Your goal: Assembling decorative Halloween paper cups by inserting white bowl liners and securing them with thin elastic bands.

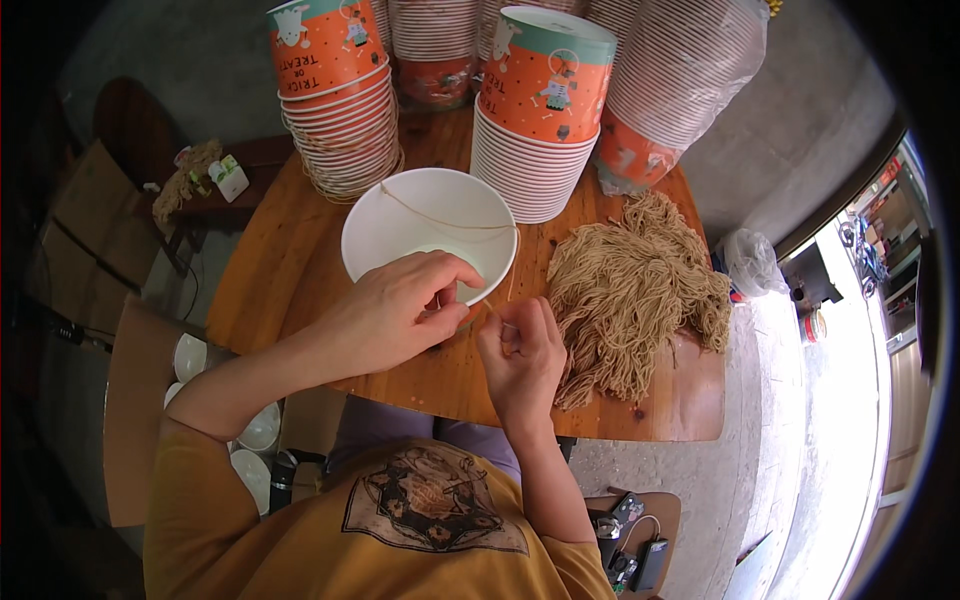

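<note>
Wooden table (265,290) under the work, concrete wall behind, bright doorway off to the right. Stacks of orange printed tubs stand along the far edge: a left stack (330,75), a middle stack (545,80), a bagged one (680,85) to the right. White tub (400,235) sits mouth-up near table centre, just in front of the left and middle stacks. Thin cord (445,219) crosses its mouth and drops over the right rim.

Left hand (400,305): fingers curled at the near rim; can't tell if it's actually gripping. Right hand (525,355): closed, looks pinched on the cord just outside the tub.

Handling, my read: tub is light thin-walled paperboard (smooth inside, likely slick), stiffest at the rim. Hold it there; a squeeze mid-wall would probably dent it. Cord looks soft and limp, so pinch close to the rim, not far along. Tan cord heap (635,290) right of the right hand looks tangle-prone; draw strands singly, from an end.
</note>
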Demonstrator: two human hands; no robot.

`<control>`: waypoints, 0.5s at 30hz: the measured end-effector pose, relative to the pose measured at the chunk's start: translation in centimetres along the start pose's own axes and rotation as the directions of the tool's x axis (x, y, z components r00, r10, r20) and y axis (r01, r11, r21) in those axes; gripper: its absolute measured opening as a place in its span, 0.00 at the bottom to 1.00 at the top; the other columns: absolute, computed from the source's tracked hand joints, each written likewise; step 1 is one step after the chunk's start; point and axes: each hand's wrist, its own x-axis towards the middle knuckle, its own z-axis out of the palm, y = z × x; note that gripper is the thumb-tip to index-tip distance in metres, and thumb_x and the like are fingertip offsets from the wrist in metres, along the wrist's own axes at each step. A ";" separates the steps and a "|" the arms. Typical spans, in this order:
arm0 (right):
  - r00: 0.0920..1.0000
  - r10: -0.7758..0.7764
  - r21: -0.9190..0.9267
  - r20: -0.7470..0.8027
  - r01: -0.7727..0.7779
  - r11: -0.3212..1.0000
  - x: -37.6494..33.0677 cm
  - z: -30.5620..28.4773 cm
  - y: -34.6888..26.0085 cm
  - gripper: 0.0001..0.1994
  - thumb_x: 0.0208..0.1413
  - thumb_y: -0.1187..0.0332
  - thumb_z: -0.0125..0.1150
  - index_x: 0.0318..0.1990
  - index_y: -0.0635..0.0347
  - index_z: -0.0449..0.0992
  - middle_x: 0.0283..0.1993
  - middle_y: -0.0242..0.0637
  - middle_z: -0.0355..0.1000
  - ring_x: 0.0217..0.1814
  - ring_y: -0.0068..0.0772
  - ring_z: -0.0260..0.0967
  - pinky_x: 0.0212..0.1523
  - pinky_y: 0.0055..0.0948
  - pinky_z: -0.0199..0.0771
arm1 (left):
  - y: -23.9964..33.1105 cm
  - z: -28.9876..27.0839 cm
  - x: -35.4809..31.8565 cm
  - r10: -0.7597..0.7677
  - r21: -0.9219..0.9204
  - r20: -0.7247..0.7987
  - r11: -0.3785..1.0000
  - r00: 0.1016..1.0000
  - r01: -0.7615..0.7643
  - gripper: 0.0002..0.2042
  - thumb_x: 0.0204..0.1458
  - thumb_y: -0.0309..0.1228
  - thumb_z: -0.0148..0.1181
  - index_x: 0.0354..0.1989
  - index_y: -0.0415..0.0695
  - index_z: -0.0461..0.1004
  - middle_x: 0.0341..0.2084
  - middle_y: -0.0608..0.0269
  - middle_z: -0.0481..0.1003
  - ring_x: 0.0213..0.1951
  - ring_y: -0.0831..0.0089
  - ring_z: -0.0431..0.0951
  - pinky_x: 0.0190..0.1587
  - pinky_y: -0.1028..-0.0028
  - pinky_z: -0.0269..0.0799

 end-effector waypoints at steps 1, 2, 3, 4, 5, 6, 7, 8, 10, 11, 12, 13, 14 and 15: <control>1.000 0.003 0.007 0.003 -0.003 1.000 0.1 0.0 -0.1 0.08 0.45 0.79 0.62 0.29 0.60 0.68 0.25 0.37 0.64 0.25 0.37 0.67 0.27 0.34 0.69 | 0.0 -0.1 0.0 -0.010 -0.002 0.010 1.000 1.000 0.010 0.11 0.54 0.25 0.57 0.46 0.41 0.69 0.28 0.60 0.72 0.30 0.66 0.75 0.33 0.67 0.71; 1.000 0.005 0.013 0.007 -0.005 1.000 0.1 0.1 -0.1 0.08 0.45 0.79 0.62 0.30 0.60 0.68 0.26 0.37 0.65 0.25 0.37 0.67 0.27 0.34 0.69 | -0.1 -0.2 0.1 -0.021 -0.004 0.020 1.000 1.000 0.021 0.11 0.55 0.25 0.56 0.47 0.41 0.69 0.28 0.59 0.73 0.30 0.66 0.75 0.33 0.67 0.71; 1.000 0.005 0.013 0.006 -0.005 1.000 0.2 0.1 -0.1 0.08 0.45 0.79 0.62 0.30 0.60 0.68 0.26 0.37 0.65 0.25 0.37 0.67 0.27 0.34 0.69 | -0.2 -0.2 0.3 -0.020 -0.004 0.019 1.000 1.000 0.020 0.11 0.55 0.25 0.56 0.47 0.41 0.69 0.28 0.59 0.73 0.30 0.66 0.75 0.33 0.67 0.71; 1.000 0.012 0.016 0.012 -0.012 1.000 0.3 0.1 -0.1 0.08 0.45 0.79 0.62 0.30 0.60 0.68 0.26 0.37 0.65 0.26 0.37 0.67 0.27 0.35 0.70 | -0.5 -0.3 0.5 -0.045 -0.022 0.033 0.999 0.998 0.046 0.12 0.56 0.26 0.55 0.48 0.41 0.69 0.28 0.58 0.74 0.30 0.65 0.76 0.34 0.66 0.72; 1.000 0.019 0.020 0.018 -0.020 1.000 0.4 0.2 -0.1 0.08 0.45 0.79 0.62 0.30 0.61 0.69 0.26 0.37 0.65 0.26 0.37 0.67 0.28 0.35 0.70 | -0.7 -0.4 0.8 -0.070 -0.039 0.047 0.997 0.996 0.072 0.12 0.56 0.27 0.54 0.49 0.42 0.68 0.28 0.57 0.75 0.29 0.64 0.76 0.34 0.65 0.72; 1.000 0.018 0.020 0.017 -0.019 1.000 0.4 0.2 -0.1 0.08 0.45 0.79 0.62 0.30 0.61 0.69 0.26 0.37 0.65 0.26 0.37 0.67 0.28 0.35 0.70 | -0.8 -0.7 1.3 -0.069 -0.039 0.046 0.997 0.997 0.071 0.12 0.56 0.27 0.54 0.49 0.42 0.68 0.28 0.57 0.75 0.29 0.64 0.76 0.34 0.65 0.72; 0.999 0.022 0.016 0.025 -0.023 1.000 0.5 0.3 -0.1 0.07 0.46 0.79 0.62 0.30 0.61 0.69 0.26 0.37 0.66 0.26 0.37 0.67 0.28 0.35 0.70 | -0.9 -1.0 1.8 -0.116 -0.051 0.140 0.991 0.983 0.124 0.13 0.58 0.26 0.51 0.51 0.42 0.68 0.28 0.59 0.74 0.29 0.70 0.76 0.34 0.70 0.72; 0.999 0.026 0.011 0.032 -0.027 1.000 0.5 0.3 -0.1 0.07 0.46 0.79 0.62 0.30 0.61 0.69 0.26 0.37 0.66 0.26 0.37 0.67 0.28 0.34 0.70 | -1.0 -1.3 2.3 -0.159 -0.058 0.232 0.982 0.960 0.177 0.14 0.60 0.25 0.49 0.54 0.42 0.69 0.27 0.62 0.74 0.30 0.75 0.76 0.34 0.74 0.72; 0.999 0.035 0.031 0.033 -0.036 0.999 0.5 0.4 -0.1 0.07 0.47 0.79 0.62 0.30 0.60 0.69 0.27 0.37 0.66 0.26 0.37 0.68 0.28 0.34 0.70 | -1.5 -1.3 3.0 -0.134 -0.051 0.249 0.987 0.959 0.151 0.12 0.59 0.25 0.50 0.51 0.42 0.70 0.28 0.62 0.74 0.30 0.75 0.76 0.34 0.74 0.72; 0.998 0.046 0.051 0.034 -0.048 0.998 0.5 0.5 -0.2 0.07 0.48 0.78 0.62 0.30 0.60 0.69 0.27 0.37 0.66 0.26 0.37 0.68 0.28 0.34 0.70 | -2.0 -1.1 3.3 -0.122 -0.045 0.290 0.989 0.949 0.141 0.11 0.59 0.28 0.50 0.48 0.42 0.71 0.27 0.59 0.75 0.29 0.69 0.77 0.34 0.70 0.72; 0.998 0.044 0.050 0.034 -0.046 0.998 0.6 0.5 -0.3 0.07 0.48 0.78 0.62 0.30 0.60 0.69 0.27 0.37 0.66 0.26 0.37 0.68 0.28 0.34 0.70 | -2.2 -1.1 3.4 -0.109 -0.039 0.330 0.991 0.938 0.129 0.10 0.58 0.31 0.51 0.45 0.42 0.71 0.26 0.55 0.76 0.28 0.62 0.77 0.33 0.66 0.71; 0.997 0.055 0.057 0.048 -0.058 0.997 0.6 0.5 -0.3 0.07 0.48 0.78 0.62 0.31 0.60 0.69 0.28 0.37 0.67 0.27 0.37 0.69 0.28 0.33 0.71 | -1.8 -1.1 3.6 -0.107 -0.040 0.331 0.991 0.938 0.127 0.10 0.58 0.31 0.51 0.45 0.42 0.71 0.26 0.55 0.76 0.28 0.62 0.77 0.33 0.66 0.71; 0.996 0.065 0.064 0.063 -0.069 0.996 0.6 0.4 -0.3 0.07 0.49 0.77 0.63 0.32 0.60 0.70 0.29 0.37 0.68 0.27 0.36 0.69 0.28 0.33 0.71 | -1.3 -1.3 3.7 -0.160 0.029 0.348 0.987 0.924 0.160 0.08 0.59 0.30 0.51 0.42 0.41 0.71 0.28 0.57 0.76 0.29 0.66 0.77 0.34 0.68 0.71; 0.996 0.065 0.063 0.062 -0.068 0.996 0.6 0.2 -0.4 0.07 0.49 0.77 0.63 0.32 0.60 0.70 0.29 0.37 0.68 0.27 0.36 0.69 0.28 0.33 0.71 | -1.0 -1.4 3.8 -0.214 0.099 0.361 0.977 0.908 0.191 0.06 0.59 0.29 0.52 0.39 0.40 0.70 0.30 0.59 0.75 0.30 0.70 0.76 0.35 0.70 0.71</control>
